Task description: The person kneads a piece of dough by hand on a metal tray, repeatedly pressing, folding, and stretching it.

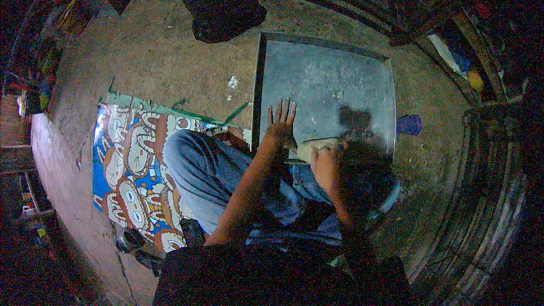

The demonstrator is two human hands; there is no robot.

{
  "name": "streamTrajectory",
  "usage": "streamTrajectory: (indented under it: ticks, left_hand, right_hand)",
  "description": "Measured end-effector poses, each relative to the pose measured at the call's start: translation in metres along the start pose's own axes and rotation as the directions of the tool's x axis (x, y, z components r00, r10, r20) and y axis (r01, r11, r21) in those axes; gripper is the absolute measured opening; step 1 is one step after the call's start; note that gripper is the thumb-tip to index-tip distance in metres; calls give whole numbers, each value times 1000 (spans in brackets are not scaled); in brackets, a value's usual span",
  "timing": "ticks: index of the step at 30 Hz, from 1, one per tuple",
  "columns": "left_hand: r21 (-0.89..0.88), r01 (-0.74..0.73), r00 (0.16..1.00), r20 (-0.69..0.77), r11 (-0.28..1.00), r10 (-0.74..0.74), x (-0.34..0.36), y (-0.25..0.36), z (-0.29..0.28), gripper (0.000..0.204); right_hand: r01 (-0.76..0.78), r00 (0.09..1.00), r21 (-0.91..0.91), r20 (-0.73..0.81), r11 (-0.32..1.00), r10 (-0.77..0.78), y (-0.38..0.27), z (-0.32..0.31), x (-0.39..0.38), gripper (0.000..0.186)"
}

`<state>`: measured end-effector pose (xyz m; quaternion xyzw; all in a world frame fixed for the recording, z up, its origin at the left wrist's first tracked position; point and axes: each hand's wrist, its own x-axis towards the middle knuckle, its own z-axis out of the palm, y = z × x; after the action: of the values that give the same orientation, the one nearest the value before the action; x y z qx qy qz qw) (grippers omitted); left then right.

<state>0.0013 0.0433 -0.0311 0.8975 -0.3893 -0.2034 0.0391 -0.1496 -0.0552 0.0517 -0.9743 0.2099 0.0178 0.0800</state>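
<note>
A large grey sheet-metal tray (pixel 328 73) with a raised rim lies on the floor in front of me. My left hand (pixel 280 124) lies flat on its near part, fingers spread, holding nothing. My right hand (pixel 326 161) is at the tray's near edge, closed on a pale flat tool (pixel 314 147) that rests against the metal. My knees in blue jeans (pixel 204 170) sit just below the tray.
A patterned mat (pixel 130 164) with brown, white and blue figures lies on the dirt floor at the left. A black bag (pixel 224 11) sits beyond the tray. A small purple cup (pixel 409 124) stands right of the tray. Shelves line the right wall.
</note>
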Motion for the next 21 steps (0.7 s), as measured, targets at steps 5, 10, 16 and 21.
streamTrajectory:
  ticks: [5,10,16,21]
  left_hand:
    - [-33,-40,994,-107,999,36,2,2,9,147]
    - [16,-3,1000,22,1000,3,0,3,-5,148]
    - [-43,2,999,-37,999,-4,1,2,3,161]
    - [-110,-56,997,-51,992,51,-3,3,-3,164]
  right_hand:
    - [209,940,135,-301,968,-161,12,10,34,31]
    - [227,958,322,-241,919,-153,25,47,31,27]
    - [-78,970,554,-149,829,191,71,84,53,36]
    - [107,970,-21,-216,994,-109,103,75,76,43]
